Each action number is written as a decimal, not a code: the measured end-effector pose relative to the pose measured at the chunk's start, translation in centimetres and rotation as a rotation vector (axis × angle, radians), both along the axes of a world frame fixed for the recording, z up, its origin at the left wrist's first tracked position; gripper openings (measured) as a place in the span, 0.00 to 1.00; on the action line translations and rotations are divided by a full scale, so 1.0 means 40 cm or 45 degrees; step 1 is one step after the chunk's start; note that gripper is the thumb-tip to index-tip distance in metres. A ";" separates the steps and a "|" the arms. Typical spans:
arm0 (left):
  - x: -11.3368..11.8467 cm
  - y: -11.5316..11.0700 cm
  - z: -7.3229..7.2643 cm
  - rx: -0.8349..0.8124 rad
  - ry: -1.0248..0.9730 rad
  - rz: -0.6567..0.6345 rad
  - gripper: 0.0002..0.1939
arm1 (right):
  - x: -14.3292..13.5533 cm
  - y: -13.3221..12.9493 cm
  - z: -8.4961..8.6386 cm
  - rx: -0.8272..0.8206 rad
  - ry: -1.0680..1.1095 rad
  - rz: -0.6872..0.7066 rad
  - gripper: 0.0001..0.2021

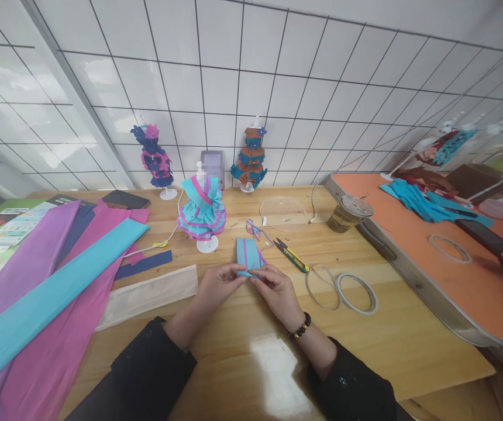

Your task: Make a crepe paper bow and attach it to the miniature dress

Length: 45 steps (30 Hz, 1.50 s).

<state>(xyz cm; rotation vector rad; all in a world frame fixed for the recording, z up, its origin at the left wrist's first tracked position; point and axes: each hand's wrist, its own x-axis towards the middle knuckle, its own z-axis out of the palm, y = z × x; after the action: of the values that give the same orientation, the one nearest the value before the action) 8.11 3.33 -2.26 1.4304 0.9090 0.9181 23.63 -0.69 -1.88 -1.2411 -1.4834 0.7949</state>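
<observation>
Light-blue, purple-striped crepe-like piece [246,252], pinched in two hands, centre of frame

Left hand [217,285]: grip closed on the piece's lower-left edge, between thumb and fingers. Right hand [279,292]: grip closed on the lower-right edge, fingertips just beside the left's; black beaded bracelet [300,327] at the wrist. Both above a pale wooden table [229,362].

Right of centre: yellow-green thread snips with black blades [295,258], near the piece; below these, a pale round tape roll [373,299] beside a thin translucent ring [307,287].

Upper centre: a ruffled blue-and-purple miniature dress [202,213] on a white stand [208,244].

Left: a long light-blue crepe strip [58,298] across a pink crepe sheet [50,356]; a flat whitish strip [150,295] nearer the left hand.

Right: a lidded cup with brown contents [343,216].
</observation>
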 end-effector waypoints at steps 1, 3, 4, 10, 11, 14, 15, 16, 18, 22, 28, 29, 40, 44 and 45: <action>0.000 -0.001 -0.001 0.021 0.014 0.008 0.11 | 0.000 0.000 0.000 0.008 0.002 0.002 0.08; -0.001 -0.001 -0.002 0.055 0.047 0.033 0.11 | 0.001 0.000 0.001 0.018 -0.004 0.005 0.08; -0.002 -0.001 -0.002 0.076 0.072 0.046 0.11 | 0.001 0.000 0.002 0.021 -0.010 0.002 0.08; -0.009 0.002 0.010 0.262 0.286 0.068 0.10 | 0.001 0.001 0.010 0.037 -0.046 -0.020 0.08; -0.011 0.002 0.012 0.278 0.306 0.054 0.10 | 0.002 0.001 0.011 0.040 -0.051 -0.020 0.08; -0.013 0.001 0.015 0.300 0.346 0.023 0.11 | 0.003 0.000 0.010 0.051 -0.061 -0.019 0.07; -0.014 0.001 0.015 0.301 0.356 0.020 0.11 | 0.004 0.000 0.010 0.054 -0.063 -0.019 0.07; -0.015 0.001 0.015 0.297 0.363 0.016 0.11 | 0.005 0.000 0.009 0.057 -0.065 -0.018 0.07; -0.016 0.000 0.013 0.283 0.363 0.013 0.11 | 0.006 0.001 0.008 0.061 -0.073 -0.018 0.07; -0.018 0.000 0.011 0.248 0.338 0.006 0.12 | 0.007 0.001 0.010 0.053 -0.095 -0.023 0.07; -0.016 0.000 0.011 0.209 0.303 0.005 0.10 | 0.006 0.000 0.014 0.038 -0.109 -0.025 0.07; -0.015 -0.001 0.010 0.186 0.287 0.001 0.11 | 0.006 0.000 0.014 0.036 -0.106 -0.023 0.07; -0.013 -0.004 0.019 0.004 0.151 -0.062 0.12 | 0.000 -0.003 0.008 0.000 -0.119 -0.021 0.09; -0.014 -0.002 0.022 -0.013 0.106 -0.024 0.11 | 0.004 -0.003 0.016 -0.002 -0.067 0.005 0.09; -0.014 -0.002 0.021 -0.019 0.103 -0.019 0.11 | 0.005 -0.003 0.017 0.008 -0.064 0.009 0.09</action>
<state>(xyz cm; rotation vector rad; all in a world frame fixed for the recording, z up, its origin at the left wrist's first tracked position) 7.56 3.27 -1.43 1.4684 0.9617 0.8462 23.84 -0.80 -1.18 -1.2599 -1.5301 0.7686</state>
